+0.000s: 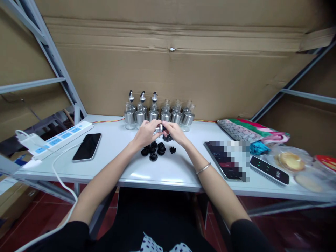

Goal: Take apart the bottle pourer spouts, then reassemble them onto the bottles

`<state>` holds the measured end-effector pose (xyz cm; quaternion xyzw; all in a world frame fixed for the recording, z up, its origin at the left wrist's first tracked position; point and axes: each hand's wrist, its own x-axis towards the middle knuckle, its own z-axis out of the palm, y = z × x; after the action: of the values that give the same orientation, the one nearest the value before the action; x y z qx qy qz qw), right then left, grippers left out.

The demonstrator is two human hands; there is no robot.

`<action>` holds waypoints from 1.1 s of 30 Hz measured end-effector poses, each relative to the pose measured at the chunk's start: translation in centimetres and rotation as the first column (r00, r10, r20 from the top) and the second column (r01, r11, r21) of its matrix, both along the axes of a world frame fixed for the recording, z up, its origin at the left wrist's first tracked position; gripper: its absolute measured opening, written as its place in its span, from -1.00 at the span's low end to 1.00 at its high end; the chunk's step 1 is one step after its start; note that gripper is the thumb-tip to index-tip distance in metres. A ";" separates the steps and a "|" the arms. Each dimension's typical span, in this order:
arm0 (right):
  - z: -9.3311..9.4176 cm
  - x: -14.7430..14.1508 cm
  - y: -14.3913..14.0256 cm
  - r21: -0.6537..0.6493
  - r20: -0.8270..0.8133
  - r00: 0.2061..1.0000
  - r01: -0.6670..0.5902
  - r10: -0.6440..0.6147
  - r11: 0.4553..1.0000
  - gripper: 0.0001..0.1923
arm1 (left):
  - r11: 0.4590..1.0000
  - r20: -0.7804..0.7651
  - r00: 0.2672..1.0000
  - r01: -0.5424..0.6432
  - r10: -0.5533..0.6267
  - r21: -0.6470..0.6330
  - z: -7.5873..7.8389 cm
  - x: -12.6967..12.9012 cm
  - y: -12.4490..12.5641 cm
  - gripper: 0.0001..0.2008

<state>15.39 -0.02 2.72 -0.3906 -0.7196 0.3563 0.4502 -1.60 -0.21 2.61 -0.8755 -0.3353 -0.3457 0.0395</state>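
My left hand [145, 134] and my right hand [175, 133] meet over the middle of the white table [168, 171]. The left hand grips a small silver metal pourer cap [158, 128]; the right hand's fingers touch a black stopper part [165, 130] pressed against it. Just below the hands lies a cluster of several black rubber stoppers [154, 149]. Behind the hands stands a row of small glass bottles with steel collars [160, 115]; the three bottles at the left [142, 105] carry metal pourer spouts.
A black phone [87, 147] and a white power strip [56, 138] with its cable lie at the left. At the right are a tablet [223, 159], a dark remote-like device [269, 170], a patterned cloth [249, 130] and bagged food [291, 161]. Cardboard backs the table.
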 end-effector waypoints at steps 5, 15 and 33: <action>0.1 -0.2 -0.1 -0.149 -0.140 0.988 -0.082 0.061 0.985 -0.47 | 0.992 -0.076 0.994 -0.071 0.079 0.109 0.1 -0.2 0.1 -0.65; 0.2 -0.6 -0.2 -0.127 -0.159 0.983 -0.113 0.092 0.985 -0.49 | 0.997 -0.031 0.997 -0.067 0.065 -0.045 0.9 -0.7 0.1 -0.62; -0.4 -1.4 -0.1 0.132 0.042 0.999 -0.035 0.030 0.991 -0.72 | 0.848 0.157 0.986 0.128 -0.054 -0.514 2.6 -3.0 1.3 -0.62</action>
<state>13.95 -0.15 2.28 -0.3553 -0.7568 0.3070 0.4547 -4.64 1.05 5.23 -0.8424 -0.3766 -0.3023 -0.2392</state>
